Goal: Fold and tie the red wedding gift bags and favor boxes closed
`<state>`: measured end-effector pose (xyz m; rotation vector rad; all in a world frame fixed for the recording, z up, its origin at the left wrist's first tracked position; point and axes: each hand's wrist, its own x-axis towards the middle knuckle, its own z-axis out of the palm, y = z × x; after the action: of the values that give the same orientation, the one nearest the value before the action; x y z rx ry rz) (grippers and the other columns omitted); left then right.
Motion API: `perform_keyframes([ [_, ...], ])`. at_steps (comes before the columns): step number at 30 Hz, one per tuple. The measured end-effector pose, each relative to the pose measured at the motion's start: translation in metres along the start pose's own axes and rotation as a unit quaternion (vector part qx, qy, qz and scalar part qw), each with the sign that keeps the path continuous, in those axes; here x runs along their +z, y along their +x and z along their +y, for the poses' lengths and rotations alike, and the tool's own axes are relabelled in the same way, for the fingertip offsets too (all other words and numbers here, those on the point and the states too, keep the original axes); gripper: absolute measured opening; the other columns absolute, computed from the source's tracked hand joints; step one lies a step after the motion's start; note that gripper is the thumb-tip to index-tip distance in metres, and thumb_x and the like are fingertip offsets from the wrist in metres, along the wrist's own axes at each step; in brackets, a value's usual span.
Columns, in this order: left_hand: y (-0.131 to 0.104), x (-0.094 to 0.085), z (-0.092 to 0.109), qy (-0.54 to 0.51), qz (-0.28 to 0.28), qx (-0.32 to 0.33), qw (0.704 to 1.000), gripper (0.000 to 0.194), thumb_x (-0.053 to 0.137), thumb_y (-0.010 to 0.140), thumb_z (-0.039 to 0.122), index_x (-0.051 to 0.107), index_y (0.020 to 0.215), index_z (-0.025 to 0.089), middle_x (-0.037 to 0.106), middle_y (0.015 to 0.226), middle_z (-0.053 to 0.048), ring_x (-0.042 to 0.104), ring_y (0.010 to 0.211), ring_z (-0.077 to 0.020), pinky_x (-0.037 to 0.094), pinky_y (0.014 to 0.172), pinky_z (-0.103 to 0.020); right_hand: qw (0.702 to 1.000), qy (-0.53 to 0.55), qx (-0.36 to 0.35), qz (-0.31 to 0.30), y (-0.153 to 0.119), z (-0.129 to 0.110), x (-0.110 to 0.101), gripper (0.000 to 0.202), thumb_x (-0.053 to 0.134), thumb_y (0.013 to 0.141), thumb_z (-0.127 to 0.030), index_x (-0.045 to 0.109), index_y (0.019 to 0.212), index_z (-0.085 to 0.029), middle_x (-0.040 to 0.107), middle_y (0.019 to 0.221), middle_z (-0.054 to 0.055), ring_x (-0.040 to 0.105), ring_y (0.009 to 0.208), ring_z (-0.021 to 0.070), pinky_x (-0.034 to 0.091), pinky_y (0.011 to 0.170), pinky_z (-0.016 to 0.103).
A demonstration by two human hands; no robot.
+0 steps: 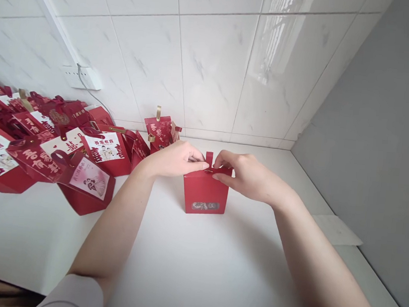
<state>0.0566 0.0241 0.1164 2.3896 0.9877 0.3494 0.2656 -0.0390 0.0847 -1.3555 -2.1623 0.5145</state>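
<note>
A red gift box (206, 190) stands upright on the white table in front of me, with a small clear window low on its near face. A red ribbon loop (209, 159) sticks up from the middle of its top. My left hand (185, 159) pinches the top edge just left of the loop. On the other side, my right hand (237, 172) grips the same edge, thumb on the near face and fingers behind. Both sets of fingertips nearly meet at a small gold-coloured fastening (208, 170). The far side of the box is hidden.
Many red gift boxes (105, 151) with ribbon handles crowd the table's left side. Another red box (159, 132) stands near the tiled wall (216, 63). A socket strip (82, 78) with a cable is on the wall. A grey panel (379, 141) rises at right.
</note>
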Motion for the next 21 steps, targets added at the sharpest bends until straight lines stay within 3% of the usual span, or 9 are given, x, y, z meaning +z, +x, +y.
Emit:
perform_keyframes([
  [4, -0.0014, -0.0019, 0.0031, -0.009, -0.026, -0.008, 1.0, 0.021, 0.063, 0.077, 0.035, 0.064, 0.066, 0.017, 0.058, 0.063, 0.0, 0.051, 0.059, -0.0118, 0.033, 0.051, -0.024, 1.0, 0.023, 0.001, 0.019, 0.0034, 0.0, 0.0026, 0.011, 0.053, 0.087, -0.024, 0.06, 0.095, -0.025, 0.07, 0.092, 0.003, 0.062, 0.074, 0.0173, 0.039, 0.054, 0.025],
  [13, -0.0037, -0.0013, 0.0046, -0.025, -0.032, -0.016, 0.999, 0.014, 0.063, 0.074, 0.026, 0.06, 0.065, 0.016, 0.055, 0.06, 0.002, 0.049, 0.058, -0.0101, 0.033, 0.051, -0.023, 1.0, -0.013, -0.009, 0.005, 0.0059, -0.0022, 0.0053, 0.012, 0.049, 0.085, -0.019, 0.059, 0.08, -0.023, 0.065, 0.077, -0.001, 0.051, 0.061, 0.0122, 0.033, 0.05, 0.023],
  [21, -0.0043, -0.0015, 0.005, -0.008, -0.027, -0.01, 1.0, 0.017, 0.061, 0.076, 0.027, 0.058, 0.063, 0.016, 0.055, 0.06, 0.002, 0.048, 0.057, -0.0097, 0.032, 0.049, -0.022, 1.0, 0.009, -0.002, 0.009, 0.0081, -0.0003, 0.0073, 0.007, 0.053, 0.085, -0.021, 0.059, 0.089, -0.024, 0.068, 0.086, -0.002, 0.057, 0.07, 0.0128, 0.037, 0.054, 0.022],
])
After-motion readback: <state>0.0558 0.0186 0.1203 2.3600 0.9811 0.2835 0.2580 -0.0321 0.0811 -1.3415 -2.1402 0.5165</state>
